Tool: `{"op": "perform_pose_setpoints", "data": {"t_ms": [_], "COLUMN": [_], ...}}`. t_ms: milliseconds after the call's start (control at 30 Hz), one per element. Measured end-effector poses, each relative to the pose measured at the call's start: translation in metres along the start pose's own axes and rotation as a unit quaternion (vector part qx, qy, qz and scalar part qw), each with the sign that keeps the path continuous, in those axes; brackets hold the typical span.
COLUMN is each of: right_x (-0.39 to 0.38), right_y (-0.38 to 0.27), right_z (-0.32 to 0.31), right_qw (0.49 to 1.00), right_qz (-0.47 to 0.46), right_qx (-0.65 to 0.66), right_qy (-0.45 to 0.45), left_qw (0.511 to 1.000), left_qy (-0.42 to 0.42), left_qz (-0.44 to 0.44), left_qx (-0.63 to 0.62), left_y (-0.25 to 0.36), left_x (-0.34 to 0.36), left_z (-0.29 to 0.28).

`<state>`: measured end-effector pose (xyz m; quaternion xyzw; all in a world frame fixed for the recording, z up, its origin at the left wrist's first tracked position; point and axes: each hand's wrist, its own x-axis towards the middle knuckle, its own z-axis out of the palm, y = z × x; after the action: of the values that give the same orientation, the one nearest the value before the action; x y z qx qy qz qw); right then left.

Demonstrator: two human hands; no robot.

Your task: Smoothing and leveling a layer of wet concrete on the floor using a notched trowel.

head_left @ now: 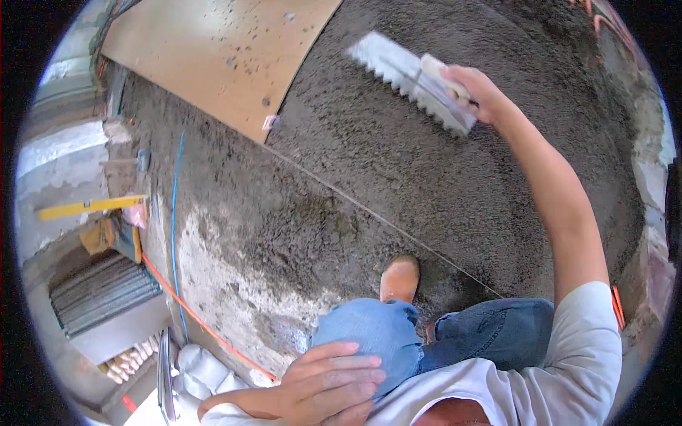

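My right hand point(477, 91) is wrapped around the pale handle of a notched trowel point(380, 55). The arm reaches far forward, and the trowel's metal blade, toothed along its near edge, is over the rough grey mortar bed point(426, 192). Left of it lies a large tan tile point(206, 53) with dark mortar crumbs on it. A small white piece point(270, 122) sits by the tile's near corner, and a taut string point(355, 202) runs from there toward my legs. My left hand point(327, 376) lies flat on my knee, fingers stretched out, holding nothing.
My brown boot point(400, 279) stands on the mortar beside the string. At the left are a yellow spirit level point(89, 208), a stack of dark tiles or strips point(106, 292), a blue cable point(174, 213) and an orange cord point(199, 323). A rough wall edge point(652, 184) curves along the right.
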<state>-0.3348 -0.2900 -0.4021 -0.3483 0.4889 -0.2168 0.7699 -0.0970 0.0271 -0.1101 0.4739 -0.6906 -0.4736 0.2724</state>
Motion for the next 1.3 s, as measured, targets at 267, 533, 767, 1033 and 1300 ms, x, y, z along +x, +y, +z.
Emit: {"op": "perform_pose_setpoints", "data": {"t_ms": [267, 533, 767, 1033, 1300], "right_x": [-0.009, -0.085, -0.129, -0.153, -0.208], "right_y": [-0.005, 0.027, 0.023, 0.022, 0.032], "right_z": [-0.011, 0.045, 0.033, 0.052, 0.04], "right_qw": [0.99, 0.996, 0.982, 0.981, 0.994], "right_qz": [-0.042, 0.011, 0.011, -0.004, -0.025], "right_qx": [0.072, -0.092, -0.183, -0.191, -0.104], "right_qy": [0.116, -0.014, 0.034, 0.037, -0.002], "left_qw": [0.996, 0.994, 0.99, 0.989, 0.994], "left_qy": [0.092, 0.057, 0.035, 0.043, 0.016], "left_qz": [0.001, 0.078, 0.123, 0.14, 0.106], "left_qx": [0.001, -0.046, -0.05, -0.023, 0.035], "left_y": [0.001, 0.006, 0.0, 0.01, 0.031], "left_x": [0.005, 0.018, 0.001, -0.032, -0.009], "left_z": [0.021, 0.034, 0.043, 0.043, 0.044]}}
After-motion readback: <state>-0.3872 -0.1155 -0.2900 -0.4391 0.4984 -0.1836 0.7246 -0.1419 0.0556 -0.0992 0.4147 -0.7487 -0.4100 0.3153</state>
